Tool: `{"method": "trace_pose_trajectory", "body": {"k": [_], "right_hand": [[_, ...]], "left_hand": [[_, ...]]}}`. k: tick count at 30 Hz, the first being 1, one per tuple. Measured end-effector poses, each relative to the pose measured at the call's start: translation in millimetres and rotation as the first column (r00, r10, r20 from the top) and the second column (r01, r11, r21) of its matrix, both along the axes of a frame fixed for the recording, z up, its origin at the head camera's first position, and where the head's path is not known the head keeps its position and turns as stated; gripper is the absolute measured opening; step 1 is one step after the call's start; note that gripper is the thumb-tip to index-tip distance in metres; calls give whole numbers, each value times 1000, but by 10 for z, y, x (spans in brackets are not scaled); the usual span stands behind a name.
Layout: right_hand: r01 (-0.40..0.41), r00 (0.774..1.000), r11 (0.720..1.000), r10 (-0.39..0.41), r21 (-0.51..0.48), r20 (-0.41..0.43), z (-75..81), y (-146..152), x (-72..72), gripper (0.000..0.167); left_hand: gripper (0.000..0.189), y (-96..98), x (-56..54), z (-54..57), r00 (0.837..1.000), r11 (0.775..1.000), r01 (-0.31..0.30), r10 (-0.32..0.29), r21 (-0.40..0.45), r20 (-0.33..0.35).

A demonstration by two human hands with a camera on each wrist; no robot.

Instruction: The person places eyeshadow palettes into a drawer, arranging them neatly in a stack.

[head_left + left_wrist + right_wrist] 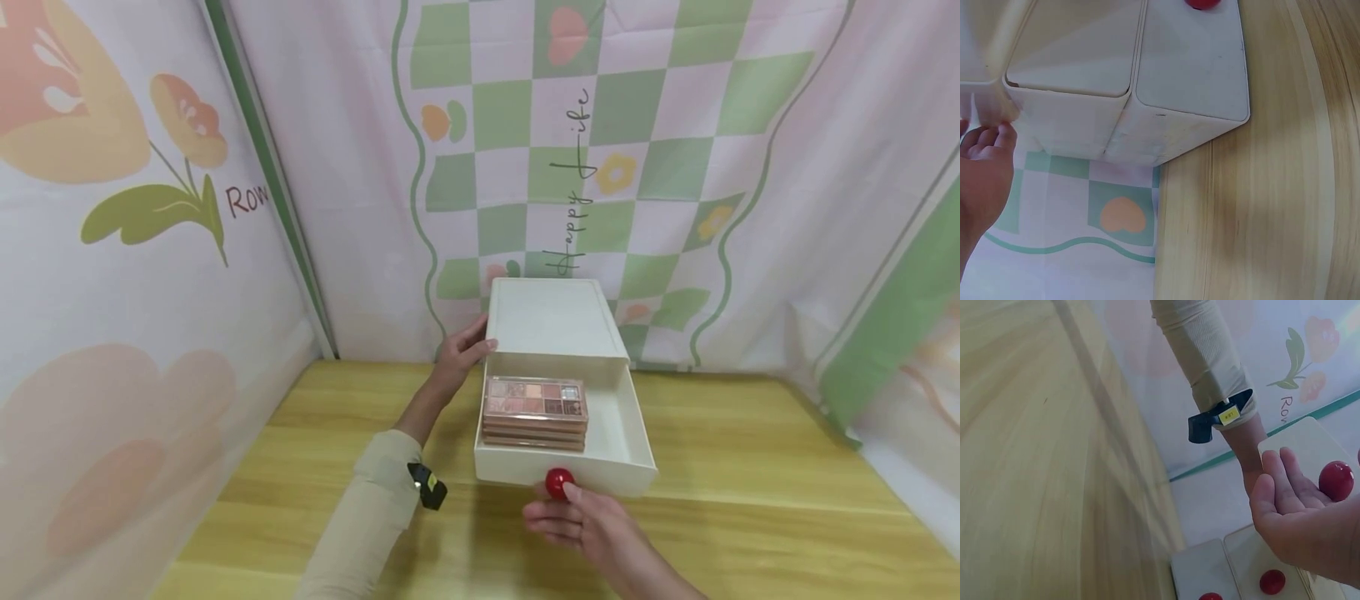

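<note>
A white drawer cabinet (555, 317) stands on the table with its top drawer (510, 465) pulled out. Inside, toward the drawer's left side, lies a stack of eyeshadow palettes (534, 402) with clear lids. My left hand (456, 360) rests against the cabinet's left side, thumb at the top edge; the left wrist view shows its fingertips touching the white wall. With thumb and finger, my right hand (592, 525) pinches the round red knob (559, 482) on the drawer front. Its other fingers lie below the knob, and part of the grip is hidden in the right wrist view.
Lower drawers (1075, 50) of the cabinet are closed, with red knobs (1272, 582) on their fronts. The wood-grain table (750, 467) extends on both sides. A patterned curtain (562, 167) hangs close behind the cabinet, another cloth (135, 292) at the left.
</note>
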State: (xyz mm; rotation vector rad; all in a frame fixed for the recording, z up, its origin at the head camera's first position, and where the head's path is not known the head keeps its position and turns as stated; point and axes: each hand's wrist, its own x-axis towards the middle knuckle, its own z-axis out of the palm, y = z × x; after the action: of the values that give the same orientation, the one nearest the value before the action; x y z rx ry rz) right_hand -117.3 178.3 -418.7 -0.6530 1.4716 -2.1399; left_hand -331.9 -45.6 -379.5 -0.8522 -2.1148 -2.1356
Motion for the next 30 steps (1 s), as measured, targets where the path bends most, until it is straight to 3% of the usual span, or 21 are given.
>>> {"method": "trace_pose_trajectory", "body": {"k": [7, 16, 30], "right_hand": [[17, 998, 998, -13, -53, 67, 55, -65, 4, 45], [22, 997, 992, -14, -125, 70, 33, -90, 6, 45], [41, 999, 987, -41, -156, 5, 51, -116, -58, 46]], "left_hand": [[63, -3, 0, 6, 1000, 1000, 3, -3, 8, -5], [63, 7, -29, -22, 1000, 1000, 5, -5, 12, 4], [67, 5, -22, -16, 1000, 1000, 25, -25, 19, -4]]}}
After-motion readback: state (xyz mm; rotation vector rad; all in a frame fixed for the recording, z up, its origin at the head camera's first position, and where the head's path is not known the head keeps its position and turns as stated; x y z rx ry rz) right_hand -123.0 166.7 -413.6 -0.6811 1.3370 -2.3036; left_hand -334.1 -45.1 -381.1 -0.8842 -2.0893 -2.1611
